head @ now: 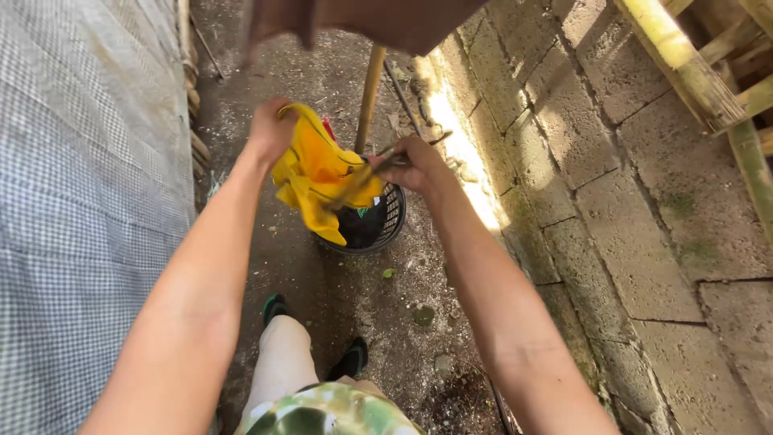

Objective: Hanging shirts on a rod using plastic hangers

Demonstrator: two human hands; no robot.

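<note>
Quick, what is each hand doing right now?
Left hand: closed, gripping the yellow cloth above the black basket.
Right hand: closed on a thin hanger that runs into the cloth.

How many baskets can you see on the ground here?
1. A dark plastic basket stands on the dirt path beside the block wall, partly hidden behind the yellow cloth held in both hands. Others may be hidden.
</note>
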